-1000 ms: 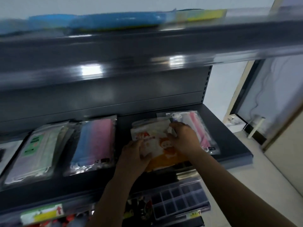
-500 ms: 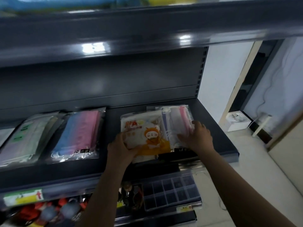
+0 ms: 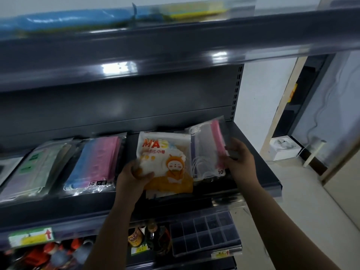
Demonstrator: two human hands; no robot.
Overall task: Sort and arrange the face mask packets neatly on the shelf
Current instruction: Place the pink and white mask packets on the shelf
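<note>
The dark shelf (image 3: 259, 172) carries a row of flat mask packets lying face up, long axes running front to back. Farthest out from the left hand on its outer side lies a pale green packet (image 3: 37, 166), then a blue-and-pink packet (image 3: 97, 162) nearer it. Between the two hands sit the cartoon packet (image 3: 165, 162) and the clear packet with a pink stripe (image 3: 206, 151), touching along their long edges, the cartoon one overlapping slightly. The left hand (image 3: 132, 178) pinches the cartoon packet's near left corner, thumb on top. The right hand (image 3: 240, 162) grips the clear packet's far-side edge. Each hand already has its own packet; squaring them likely means sliding the two sideways apart.
</note>
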